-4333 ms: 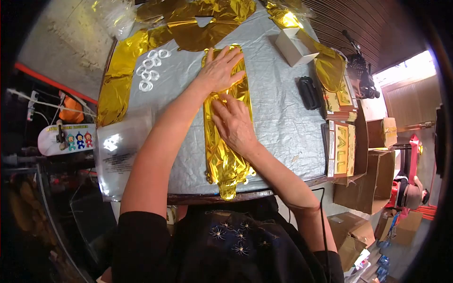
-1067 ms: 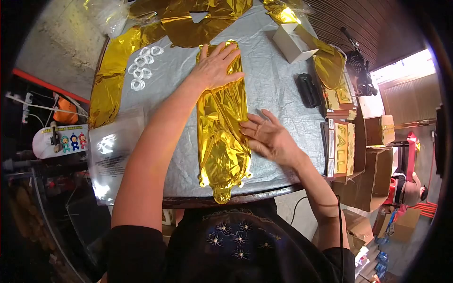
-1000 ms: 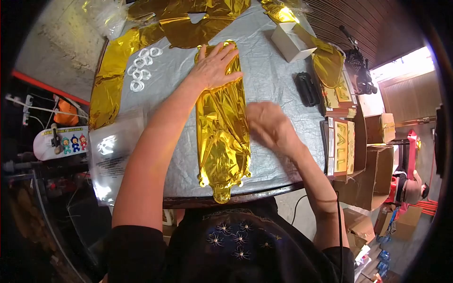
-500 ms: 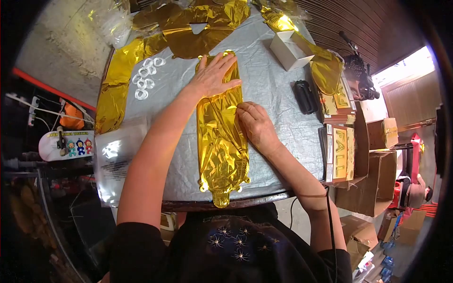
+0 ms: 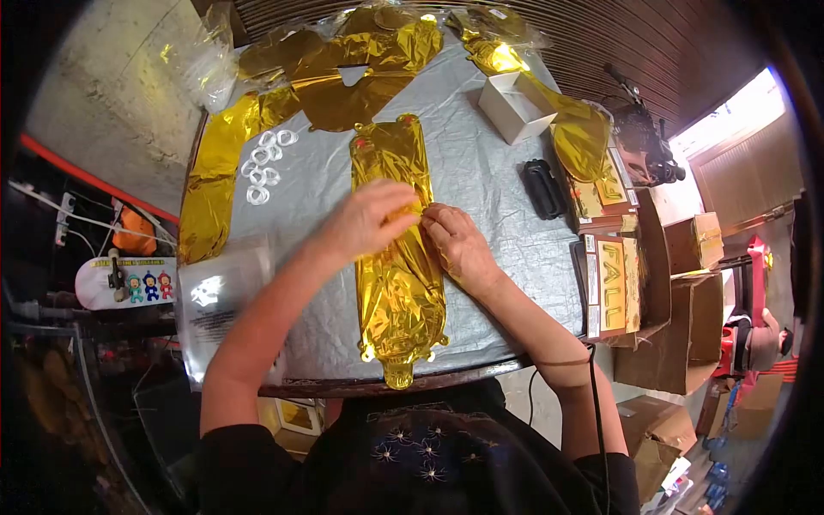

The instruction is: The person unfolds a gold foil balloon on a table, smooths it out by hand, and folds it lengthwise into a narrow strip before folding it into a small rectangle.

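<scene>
A long gold foil piece [image 5: 399, 300] lies lengthwise on the grey-covered table, its narrow tab at the near edge. Over its middle is my left hand [image 5: 371, 219], slightly blurred, with its fingers stretched toward the right. My right hand [image 5: 459, 249] rests at the foil's right edge, fingers bent and pressed together at the foil's border. The fingertips of both hands nearly meet there. Several white ribbon rings [image 5: 264, 163] lie to the left of the foil.
More gold foil [image 5: 210, 163] lies along the left and far sides. Clear plastic bags [image 5: 210, 300] are at the near left. On the right are a white open box [image 5: 518, 107], a black object [image 5: 543, 189], printed packs [image 5: 611, 283] and cardboard boxes [image 5: 691, 335].
My left hand has moved from the foil's far end down to its middle, beside my right hand. My right hand stays at the right edge. The view has shifted slightly.
</scene>
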A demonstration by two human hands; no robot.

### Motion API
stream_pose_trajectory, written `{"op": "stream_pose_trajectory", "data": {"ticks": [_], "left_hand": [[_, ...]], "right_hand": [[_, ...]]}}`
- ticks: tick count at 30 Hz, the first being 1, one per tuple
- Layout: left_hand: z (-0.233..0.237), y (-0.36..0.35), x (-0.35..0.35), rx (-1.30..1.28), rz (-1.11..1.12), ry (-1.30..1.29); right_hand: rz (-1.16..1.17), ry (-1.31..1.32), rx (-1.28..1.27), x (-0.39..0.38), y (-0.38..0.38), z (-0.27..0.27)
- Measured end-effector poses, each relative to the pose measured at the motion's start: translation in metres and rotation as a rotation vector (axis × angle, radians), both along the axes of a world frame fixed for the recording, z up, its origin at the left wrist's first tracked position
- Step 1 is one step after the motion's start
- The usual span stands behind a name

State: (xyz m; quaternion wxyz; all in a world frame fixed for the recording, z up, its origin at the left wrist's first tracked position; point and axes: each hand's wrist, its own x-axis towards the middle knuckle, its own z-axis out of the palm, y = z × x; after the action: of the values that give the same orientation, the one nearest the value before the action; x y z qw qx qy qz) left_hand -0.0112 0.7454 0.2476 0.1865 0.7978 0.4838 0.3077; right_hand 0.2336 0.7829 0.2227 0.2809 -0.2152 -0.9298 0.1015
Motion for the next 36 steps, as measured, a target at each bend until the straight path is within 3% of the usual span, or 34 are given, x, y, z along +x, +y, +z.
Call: {"op": "stream_pose_trajectory", "data": {"ticks": [3, 5, 10, 13, 15, 19, 25, 32, 34, 36], "left_hand": [[0.002, -0.025, 0.03, -0.015, 0.144, 0.005], [-0.006, -0.03, 0.036, 0.096, 0.271, 0.255], [-0.022, -0.031, 0.036, 0.014, 0.26, 0.316], [-0.024, -0.032, 0.037, 0.028, 0.277, 0.308], [-0.022, -0.032, 0.037, 0.028, 0.274, 0.33], [-0.023, -0.033, 0.037, 0.041, 0.273, 0.298], [-0.022, -0.032, 0.039, 0.035, 0.284, 0.283], [-0.019, -0.033, 0.039, -0.016, 0.279, 0.286], [-0.02, -0.032, 0.039, -0.018, 0.285, 0.287], [-0.02, -0.033, 0.038, 0.009, 0.283, 0.287]], "right_hand": [[0.018, -0.011, -0.012, 0.0, 0.001, 0.002], [0.032, -0.001, -0.035, 0.0, 0.002, 0.006], [0.054, 0.044, -0.071, -0.002, 0.013, 0.003], [-0.048, 0.084, -0.206, -0.011, 0.036, 0.01], [-0.208, 0.086, -0.162, -0.021, 0.052, 0.011], [-0.327, 0.021, -0.079, -0.04, 0.095, 0.002], [-0.395, 0.031, -0.211, -0.063, 0.168, -0.012], [-0.595, -0.022, -0.011, -0.08, 0.175, 0.003], [-0.349, 0.305, -0.637, -0.071, 0.169, 0.012], [-0.296, 0.215, -0.495, -0.048, 0.133, 0.017]]}}
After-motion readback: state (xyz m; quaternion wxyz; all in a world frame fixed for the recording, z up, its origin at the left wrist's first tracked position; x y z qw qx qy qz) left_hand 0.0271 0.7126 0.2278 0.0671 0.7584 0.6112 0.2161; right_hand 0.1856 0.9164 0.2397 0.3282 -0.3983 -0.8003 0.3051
